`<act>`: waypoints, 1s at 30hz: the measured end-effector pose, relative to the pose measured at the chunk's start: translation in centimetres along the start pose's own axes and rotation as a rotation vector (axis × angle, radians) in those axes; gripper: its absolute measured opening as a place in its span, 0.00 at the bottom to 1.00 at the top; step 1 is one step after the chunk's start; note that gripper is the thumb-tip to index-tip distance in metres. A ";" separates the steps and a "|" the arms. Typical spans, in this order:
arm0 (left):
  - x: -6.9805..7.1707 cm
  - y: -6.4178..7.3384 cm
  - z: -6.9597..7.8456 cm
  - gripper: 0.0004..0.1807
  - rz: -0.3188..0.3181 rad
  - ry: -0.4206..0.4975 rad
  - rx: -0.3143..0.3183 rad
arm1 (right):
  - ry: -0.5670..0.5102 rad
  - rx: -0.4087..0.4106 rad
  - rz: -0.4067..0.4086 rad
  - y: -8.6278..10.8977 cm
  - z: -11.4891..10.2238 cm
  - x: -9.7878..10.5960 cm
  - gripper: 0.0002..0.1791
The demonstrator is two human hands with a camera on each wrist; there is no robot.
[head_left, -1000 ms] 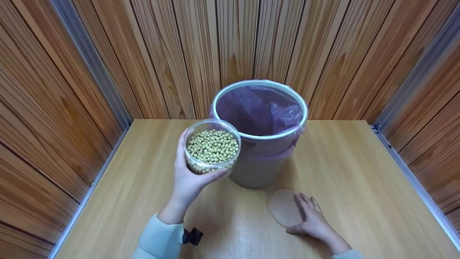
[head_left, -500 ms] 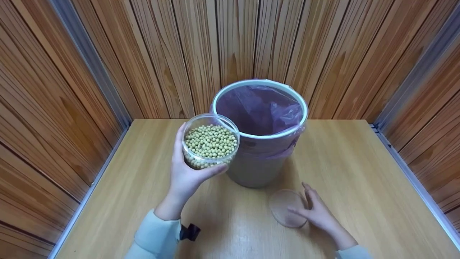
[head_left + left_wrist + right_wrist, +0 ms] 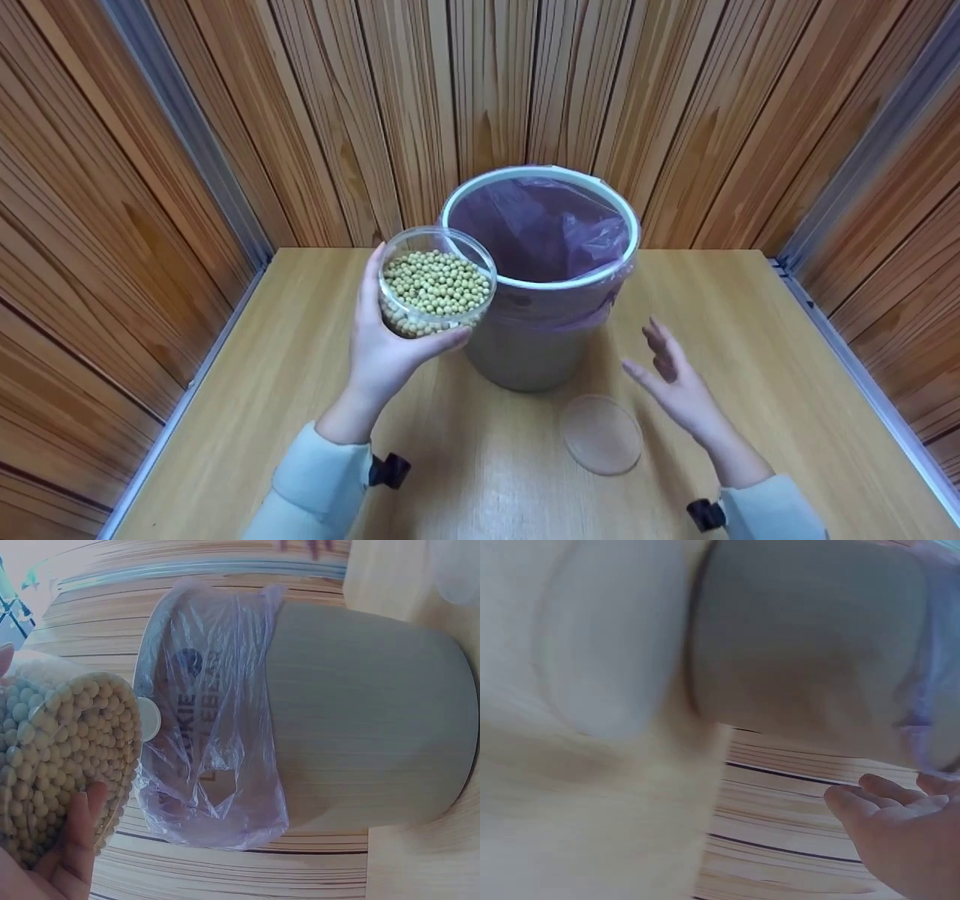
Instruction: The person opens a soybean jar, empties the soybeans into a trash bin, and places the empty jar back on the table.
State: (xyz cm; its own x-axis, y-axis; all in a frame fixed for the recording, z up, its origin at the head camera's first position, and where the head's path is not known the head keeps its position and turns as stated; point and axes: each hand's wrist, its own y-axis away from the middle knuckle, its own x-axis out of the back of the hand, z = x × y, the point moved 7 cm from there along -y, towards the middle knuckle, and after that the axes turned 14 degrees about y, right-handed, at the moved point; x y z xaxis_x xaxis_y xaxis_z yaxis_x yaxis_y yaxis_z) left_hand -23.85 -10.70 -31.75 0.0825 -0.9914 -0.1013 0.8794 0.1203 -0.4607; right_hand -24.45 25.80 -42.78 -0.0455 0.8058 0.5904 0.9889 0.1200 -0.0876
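My left hand (image 3: 384,352) grips a clear plastic jar (image 3: 437,289) of pale green dried peas, thumb along its near side and fingers round the left. The jar is lidless and tips slightly toward me, its right edge overlapping the bin's rim in the head view. In the left wrist view the peas (image 3: 75,742) show through its wall, fingertips pressed on its base. My right hand (image 3: 682,386) hovers right of the bin, fingers spread and holding nothing. A round translucent lid (image 3: 601,435) lies flat on the table in front of the bin.
A grey bin (image 3: 529,356) stands at the table's back middle, lined with a purple plastic bag (image 3: 592,244) folded over its white rim. The wooden table (image 3: 300,337) is bounded by wood-panelled walls (image 3: 322,112) at the back and both sides.
My right hand has lifted off the lid and moved up and to the right, leaving it on the table. My left hand has raised the jar a little, up and slightly left.
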 end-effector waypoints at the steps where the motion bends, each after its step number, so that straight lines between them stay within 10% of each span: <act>1: 0.0 -0.1 0.1 0.69 0.002 -0.008 0.001 | -0.006 0.008 0.008 -0.2 -0.6 0.4 0.42; 30: -0.2 -3.6 2.0 0.70 0.000 -0.223 -0.016 | -0.003 0.011 -0.027 -7.2 -9.1 4.7 0.41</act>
State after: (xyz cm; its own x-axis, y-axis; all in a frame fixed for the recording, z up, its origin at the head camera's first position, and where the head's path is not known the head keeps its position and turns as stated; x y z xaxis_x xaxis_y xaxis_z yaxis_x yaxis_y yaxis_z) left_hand -26.06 -10.99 -28.26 0.1856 -0.9779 0.0959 0.8722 0.1190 -0.4744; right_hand -30.45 23.47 -32.10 -0.0727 0.8042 0.5899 0.9857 0.1480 -0.0803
